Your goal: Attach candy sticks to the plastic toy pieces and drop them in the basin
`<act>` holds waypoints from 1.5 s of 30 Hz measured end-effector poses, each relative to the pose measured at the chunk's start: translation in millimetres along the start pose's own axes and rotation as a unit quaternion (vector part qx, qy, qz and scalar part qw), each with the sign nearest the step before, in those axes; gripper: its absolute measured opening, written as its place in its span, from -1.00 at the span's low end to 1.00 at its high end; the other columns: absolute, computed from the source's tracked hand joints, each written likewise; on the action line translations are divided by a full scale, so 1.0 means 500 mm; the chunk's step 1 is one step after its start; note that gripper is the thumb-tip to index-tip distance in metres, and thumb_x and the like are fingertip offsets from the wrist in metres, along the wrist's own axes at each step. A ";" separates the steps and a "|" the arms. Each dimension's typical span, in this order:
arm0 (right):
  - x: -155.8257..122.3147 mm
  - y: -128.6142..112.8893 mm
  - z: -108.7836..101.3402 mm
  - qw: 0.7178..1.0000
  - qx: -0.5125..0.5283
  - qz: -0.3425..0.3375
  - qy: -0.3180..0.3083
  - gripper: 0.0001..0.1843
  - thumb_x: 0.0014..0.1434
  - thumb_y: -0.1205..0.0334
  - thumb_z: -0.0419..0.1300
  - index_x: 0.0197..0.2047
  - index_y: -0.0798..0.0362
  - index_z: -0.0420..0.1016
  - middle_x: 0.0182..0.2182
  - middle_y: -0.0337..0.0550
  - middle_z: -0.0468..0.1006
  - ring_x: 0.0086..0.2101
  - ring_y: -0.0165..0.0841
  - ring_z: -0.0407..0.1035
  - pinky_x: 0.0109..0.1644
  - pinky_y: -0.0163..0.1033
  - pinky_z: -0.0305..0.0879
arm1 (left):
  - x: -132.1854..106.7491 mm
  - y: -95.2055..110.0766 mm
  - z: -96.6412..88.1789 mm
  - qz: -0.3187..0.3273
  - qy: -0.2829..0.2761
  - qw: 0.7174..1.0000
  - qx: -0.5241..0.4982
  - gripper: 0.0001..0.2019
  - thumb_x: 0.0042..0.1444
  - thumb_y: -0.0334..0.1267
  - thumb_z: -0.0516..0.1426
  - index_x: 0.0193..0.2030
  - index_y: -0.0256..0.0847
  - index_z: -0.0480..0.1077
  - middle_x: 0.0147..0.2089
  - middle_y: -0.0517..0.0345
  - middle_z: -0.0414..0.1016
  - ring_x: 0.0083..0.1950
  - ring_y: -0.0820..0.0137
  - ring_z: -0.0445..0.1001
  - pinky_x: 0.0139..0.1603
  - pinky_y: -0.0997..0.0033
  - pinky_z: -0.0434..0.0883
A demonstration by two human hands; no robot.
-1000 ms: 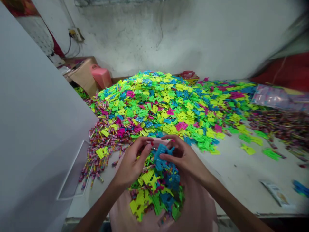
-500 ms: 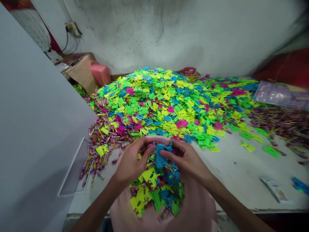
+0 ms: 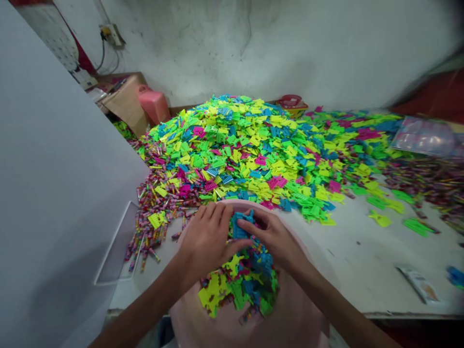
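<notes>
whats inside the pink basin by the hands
A heap of yellow, green and blue plastic pieces lies in the pink basin. The left hand and right hand cover its far part, a blue piece between them; the bottom is hidden.

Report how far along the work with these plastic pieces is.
Done: a small batch of coloured pieces lies in the pink basin. In hand: the right hand pinches a blue piece over the basin, the left hand pressed against it. To go: a far larger heap covers the table.

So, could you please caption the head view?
Left hand and right hand grip a blue piece over a pink basin.
</notes>
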State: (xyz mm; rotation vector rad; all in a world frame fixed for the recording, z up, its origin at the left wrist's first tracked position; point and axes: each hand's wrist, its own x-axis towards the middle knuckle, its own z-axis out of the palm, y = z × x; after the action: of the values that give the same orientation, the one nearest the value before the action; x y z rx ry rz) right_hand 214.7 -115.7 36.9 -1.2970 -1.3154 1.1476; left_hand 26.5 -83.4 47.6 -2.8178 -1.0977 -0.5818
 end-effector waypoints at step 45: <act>0.418 0.194 -0.007 0.828 -0.486 -0.186 -0.210 -0.57 0.07 0.17 0.48 0.00 0.08 0.58 0.12 0.07 0.49 0.14 -0.03 0.35 0.23 0.12 0.30 | -0.123 -0.287 0.288 -0.252 -0.104 0.958 -0.090 -0.73 0.31 -0.15 0.19 0.04 -0.26 0.46 0.08 -0.01 0.51 0.08 0.21 0.51 0.12 0.01 0.47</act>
State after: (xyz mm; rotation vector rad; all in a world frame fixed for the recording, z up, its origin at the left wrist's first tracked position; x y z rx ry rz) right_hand 228.6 93.9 -57.8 -1.3741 -2.5551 0.4460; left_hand -64.0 11.6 -119.6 -2.7912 -1.9248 -0.4326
